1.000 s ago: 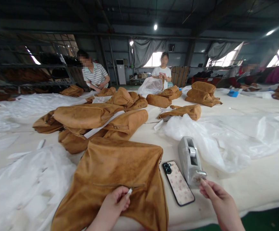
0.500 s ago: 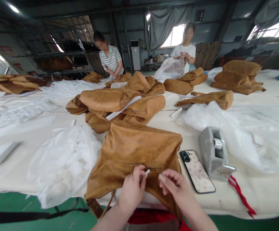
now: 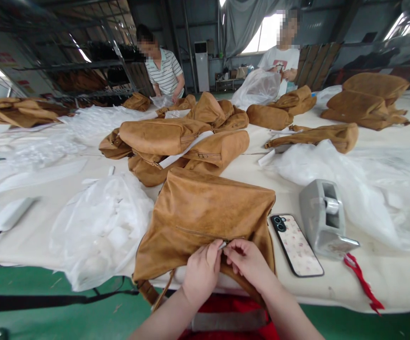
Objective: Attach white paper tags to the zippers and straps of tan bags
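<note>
A brown leather bag lies on the table's near edge, with a zipper across its face and a strap hanging at the lower left. Between the thumb and fingers of my left hand is a small white piece, perhaps paper, near the zipper's right end. My right hand is pinched closed right beside it, the fingertips almost meeting those of the left. Whatever the right fingertips grip is too small to make out.
Right of the bag lie a phone, a grey tape dispenser and a red ribbon. A plastic bag of white scraps sits left. More brown bags are piled behind. Two people stand across the table.
My right hand has moved left to meet my left hand at the zipper's right end. The view has tilted slightly down.
</note>
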`<control>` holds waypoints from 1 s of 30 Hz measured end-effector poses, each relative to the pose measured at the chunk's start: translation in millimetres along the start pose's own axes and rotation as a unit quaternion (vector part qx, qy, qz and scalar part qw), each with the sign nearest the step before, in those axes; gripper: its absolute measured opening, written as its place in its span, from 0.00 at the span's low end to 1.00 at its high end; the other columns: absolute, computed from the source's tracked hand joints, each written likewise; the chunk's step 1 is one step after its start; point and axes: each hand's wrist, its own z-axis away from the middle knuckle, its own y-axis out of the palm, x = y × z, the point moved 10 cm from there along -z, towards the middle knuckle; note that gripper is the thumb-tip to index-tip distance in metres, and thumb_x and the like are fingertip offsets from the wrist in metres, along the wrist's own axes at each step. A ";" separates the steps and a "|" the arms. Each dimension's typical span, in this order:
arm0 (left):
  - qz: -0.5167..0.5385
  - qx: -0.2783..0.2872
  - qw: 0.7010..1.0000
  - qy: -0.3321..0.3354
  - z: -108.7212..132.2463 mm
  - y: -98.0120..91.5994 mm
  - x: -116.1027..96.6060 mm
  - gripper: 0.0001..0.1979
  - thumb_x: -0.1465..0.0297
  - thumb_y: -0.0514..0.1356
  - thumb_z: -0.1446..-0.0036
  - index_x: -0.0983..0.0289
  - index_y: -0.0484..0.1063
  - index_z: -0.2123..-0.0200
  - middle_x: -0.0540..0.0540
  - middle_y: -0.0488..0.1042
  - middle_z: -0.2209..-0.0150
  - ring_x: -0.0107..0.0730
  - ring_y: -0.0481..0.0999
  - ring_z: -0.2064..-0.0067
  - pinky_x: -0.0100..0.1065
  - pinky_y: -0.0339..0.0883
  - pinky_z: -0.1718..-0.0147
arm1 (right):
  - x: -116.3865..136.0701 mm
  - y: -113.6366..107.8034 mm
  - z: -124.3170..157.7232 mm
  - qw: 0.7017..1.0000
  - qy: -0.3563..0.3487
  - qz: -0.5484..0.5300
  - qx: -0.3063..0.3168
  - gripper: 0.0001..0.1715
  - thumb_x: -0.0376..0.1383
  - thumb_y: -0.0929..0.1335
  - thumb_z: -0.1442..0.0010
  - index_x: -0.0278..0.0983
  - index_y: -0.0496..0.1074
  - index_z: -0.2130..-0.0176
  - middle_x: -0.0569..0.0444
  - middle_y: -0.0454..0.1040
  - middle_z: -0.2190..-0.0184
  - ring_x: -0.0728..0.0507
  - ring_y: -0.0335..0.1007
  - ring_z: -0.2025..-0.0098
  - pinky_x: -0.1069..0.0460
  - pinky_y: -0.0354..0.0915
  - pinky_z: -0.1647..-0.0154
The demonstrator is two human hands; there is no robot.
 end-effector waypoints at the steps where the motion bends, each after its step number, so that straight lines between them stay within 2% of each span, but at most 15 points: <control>1: 0.021 0.015 0.999 -0.020 -2.6 0.3 2.9 0.12 0.76 0.52 0.38 0.63 0.68 0.53 0.56 0.79 0.63 0.40 0.78 0.62 0.40 0.71 0.60 | -1.1 0.2 -0.5 1.000 0.004 0.001 0.002 0.15 0.45 0.66 0.44 0.36 0.69 0.73 0.58 0.70 0.81 0.54 0.59 0.85 0.57 0.52 0.85; 3: 0.109 0.050 0.989 -0.090 -8.4 2.4 14.1 0.11 0.76 0.52 0.39 0.62 0.71 0.56 0.57 0.78 0.62 0.41 0.77 0.60 0.42 0.70 0.57 | -3.6 0.7 -0.9 1.000 0.010 -0.001 0.013 0.15 0.45 0.67 0.44 0.36 0.70 0.72 0.58 0.71 0.79 0.53 0.61 0.84 0.58 0.55 0.84; 4: 0.179 0.075 0.971 -0.136 -10.2 6.6 21.0 0.10 0.75 0.53 0.40 0.63 0.72 0.57 0.57 0.78 0.62 0.40 0.77 0.60 0.41 0.69 0.57 | -4.8 1.0 -0.9 1.000 0.012 -0.004 0.020 0.15 0.45 0.67 0.44 0.35 0.71 0.71 0.57 0.72 0.78 0.53 0.62 0.83 0.57 0.57 0.83; 7: 0.375 0.156 0.883 -0.234 -10.6 24.1 28.1 0.08 0.72 0.54 0.42 0.65 0.72 0.61 0.56 0.77 0.68 0.35 0.77 0.65 0.36 0.72 0.63 | -6.9 1.5 -0.2 0.999 0.014 -0.012 0.039 0.15 0.45 0.66 0.44 0.35 0.72 0.70 0.57 0.73 0.77 0.52 0.65 0.81 0.57 0.62 0.80; 9: 0.425 0.185 0.850 -0.252 -9.2 29.7 25.8 0.08 0.70 0.55 0.42 0.66 0.72 0.62 0.54 0.77 0.71 0.32 0.77 0.69 0.32 0.72 0.67 | -6.8 1.5 1.2 0.999 0.009 -0.012 0.040 0.15 0.45 0.66 0.44 0.35 0.72 0.70 0.58 0.72 0.79 0.51 0.65 0.81 0.56 0.62 0.79; 11: 0.442 0.186 0.838 -0.259 -6.1 30.9 24.4 0.09 0.68 0.55 0.42 0.66 0.72 0.61 0.54 0.77 0.70 0.30 0.77 0.69 0.31 0.72 0.68 | -5.3 0.9 3.7 1.000 0.000 -0.009 0.028 0.14 0.44 0.66 0.43 0.35 0.72 0.70 0.58 0.71 0.81 0.51 0.65 0.81 0.56 0.62 0.78; 13: 0.461 0.164 0.830 -0.267 -2.1 29.6 23.1 0.10 0.68 0.56 0.42 0.66 0.72 0.61 0.54 0.77 0.69 0.29 0.76 0.68 0.29 0.72 0.67 | -1.9 -0.2 7.0 1.000 -0.014 -0.007 0.006 0.14 0.43 0.66 0.42 0.36 0.72 0.70 0.58 0.72 0.80 0.50 0.66 0.79 0.56 0.63 0.77; 16: 0.465 0.117 0.836 -0.267 1.5 23.1 21.2 0.09 0.67 0.57 0.42 0.66 0.73 0.61 0.52 0.76 0.70 0.27 0.75 0.68 0.29 0.72 0.66 | 3.2 -1.7 11.0 0.999 -0.029 -0.008 -0.024 0.15 0.44 0.66 0.42 0.36 0.74 0.70 0.56 0.74 0.76 0.50 0.67 0.78 0.56 0.64 0.75; 18: 0.450 0.096 0.850 -0.258 1.5 18.0 18.8 0.09 0.67 0.57 0.41 0.65 0.73 0.61 0.52 0.75 0.70 0.28 0.75 0.68 0.30 0.72 0.65 | 4.3 -3.2 11.7 0.999 -0.026 -0.010 -0.040 0.16 0.45 0.67 0.43 0.35 0.74 0.71 0.55 0.74 0.77 0.50 0.66 0.79 0.56 0.62 0.78; 23: 0.388 0.052 0.898 -0.200 -2.8 1.9 7.9 0.09 0.70 0.54 0.38 0.63 0.72 0.57 0.53 0.77 0.65 0.30 0.78 0.64 0.32 0.74 0.61 | 3.0 -11.2 8.5 0.996 -0.015 -0.053 -0.075 0.18 0.47 0.70 0.48 0.35 0.72 0.78 0.58 0.68 0.84 0.53 0.55 0.84 0.56 0.51 0.83; 26: 0.328 0.045 0.928 -0.172 -2.5 -4.0 0.1 0.09 0.72 0.54 0.38 0.62 0.71 0.56 0.54 0.78 0.64 0.31 0.78 0.63 0.31 0.74 0.63 | 2.1 -8.9 6.7 0.992 -0.011 -0.113 -0.053 0.20 0.48 0.71 0.50 0.35 0.70 0.79 0.60 0.64 0.85 0.54 0.49 0.85 0.56 0.46 0.84; 30: 0.262 0.029 0.955 -0.138 -0.1 -9.9 -7.4 0.11 0.74 0.52 0.38 0.60 0.70 0.55 0.53 0.78 0.64 0.30 0.78 0.64 0.27 0.73 0.69 | 4.4 0.4 9.0 0.982 -0.012 -0.189 0.001 0.20 0.49 0.71 0.50 0.34 0.70 0.75 0.60 0.64 0.83 0.56 0.45 0.86 0.56 0.39 0.85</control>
